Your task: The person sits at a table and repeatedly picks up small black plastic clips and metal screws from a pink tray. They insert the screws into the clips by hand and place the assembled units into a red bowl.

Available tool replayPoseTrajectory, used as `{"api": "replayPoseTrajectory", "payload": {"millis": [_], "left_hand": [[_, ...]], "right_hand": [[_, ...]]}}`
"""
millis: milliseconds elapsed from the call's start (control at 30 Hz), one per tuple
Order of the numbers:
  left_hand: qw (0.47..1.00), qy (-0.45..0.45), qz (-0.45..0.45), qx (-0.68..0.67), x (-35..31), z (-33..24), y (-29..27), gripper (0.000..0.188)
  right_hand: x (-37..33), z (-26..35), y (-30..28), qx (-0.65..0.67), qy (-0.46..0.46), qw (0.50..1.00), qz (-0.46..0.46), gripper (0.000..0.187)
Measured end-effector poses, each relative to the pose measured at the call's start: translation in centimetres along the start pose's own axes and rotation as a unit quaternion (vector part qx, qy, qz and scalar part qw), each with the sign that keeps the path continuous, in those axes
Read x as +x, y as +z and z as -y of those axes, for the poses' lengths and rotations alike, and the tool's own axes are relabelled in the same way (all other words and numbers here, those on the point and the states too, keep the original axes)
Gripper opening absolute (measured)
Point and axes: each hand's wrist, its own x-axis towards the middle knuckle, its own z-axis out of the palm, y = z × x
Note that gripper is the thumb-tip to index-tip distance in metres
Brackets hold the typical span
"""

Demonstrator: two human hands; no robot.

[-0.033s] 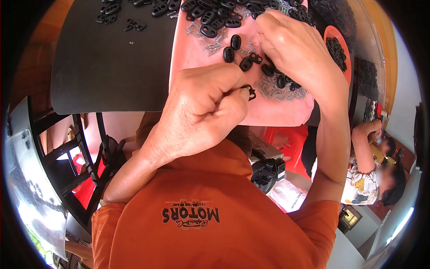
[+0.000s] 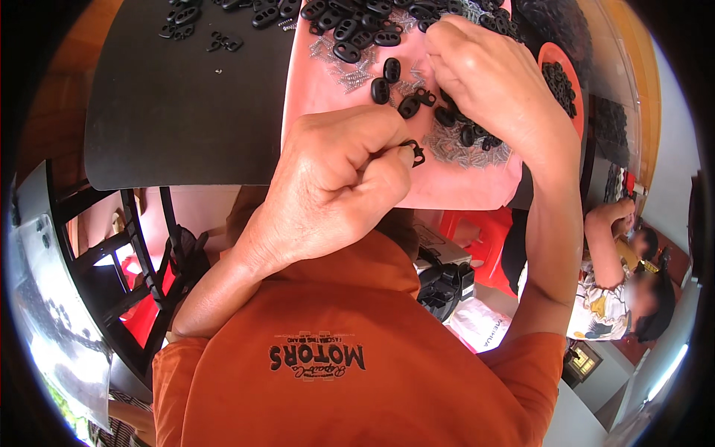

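Note:
My left hand is closed in a pinch, holding a small black plastic cord-lock insert whose looped end sticks out past the thumb. Farther right, my right hand has its fingers curled down over the pile; its fingertips are hidden, so what they hold cannot be made out. Between the hands lie black oval cord-lock shells with two holes each, and another insert. Small metal springs are heaped below my right wrist, and more springs are scattered to the left.
A pink tray bears the parts, beside a dark tabletop with some loose pieces. An orange-red bowl of small black parts stands right. A red stool is below the table. Other people sit at the right.

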Motion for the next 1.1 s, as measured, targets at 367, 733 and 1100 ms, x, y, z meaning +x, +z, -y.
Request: {"api": "replayPoseTrajectory", "payload": {"millis": [367,733,1100], "left_hand": [[0.993,-0.050,-0.019,-0.108,-0.1,0.1,0.0,0.013],[0.981,-0.099,-0.007,-0.167,-0.4,-0.3,-0.3,0.012],[0.987,-0.066,-0.008,-0.144,-2.2,1.3,-1.6,0.011]], "right_hand": [[-1.9,2.2,-0.7,0.508,0.113,0.849,-0.098,0.010],[-3.5,5.3,-1.1,0.566,0.113,0.804,-0.138,0.012],[-2.7,8.0,0.1,0.511,0.109,0.841,-0.142,0.009]]}}
